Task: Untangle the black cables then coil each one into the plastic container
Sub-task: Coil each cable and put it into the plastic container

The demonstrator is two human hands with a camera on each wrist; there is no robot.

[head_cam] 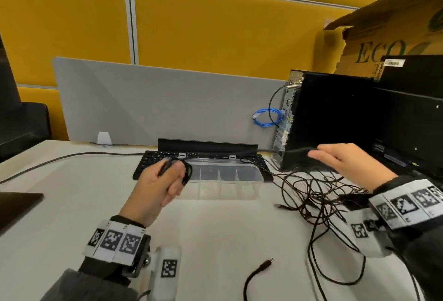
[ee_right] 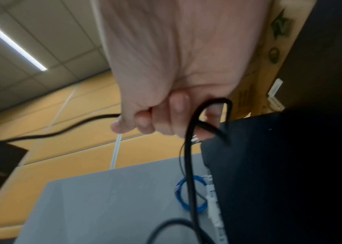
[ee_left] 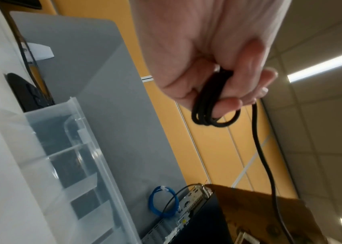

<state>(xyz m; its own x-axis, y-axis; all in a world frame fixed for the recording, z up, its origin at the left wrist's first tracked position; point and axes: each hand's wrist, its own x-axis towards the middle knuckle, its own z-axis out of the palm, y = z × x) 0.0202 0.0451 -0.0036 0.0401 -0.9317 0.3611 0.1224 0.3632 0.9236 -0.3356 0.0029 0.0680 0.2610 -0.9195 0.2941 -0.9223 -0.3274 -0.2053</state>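
Note:
My left hand point(head_cam: 165, 180) is raised over the left end of the clear plastic container point(head_cam: 239, 182) and grips a small coil of black cable point(ee_left: 209, 105) wound round its fingers. That cable's free length point(ee_left: 268, 165) runs to my right hand point(head_cam: 340, 159), which pinches it between thumb and fingers in front of the computer tower. In the right wrist view the black cable point(ee_right: 191, 148) loops down from the curled fingers. A tangle of black cables point(head_cam: 318, 195) lies on the table under my right hand. The container shows several compartments.
A black keyboard point(head_cam: 153, 161) lies behind the container. A black computer tower point(head_cam: 335, 120) stands at the right with a blue cable coil point(head_cam: 266, 117) beside it. A grey divider panel point(head_cam: 167, 101) backs the desk. A loose cable end point(head_cam: 261, 267) lies near the front edge.

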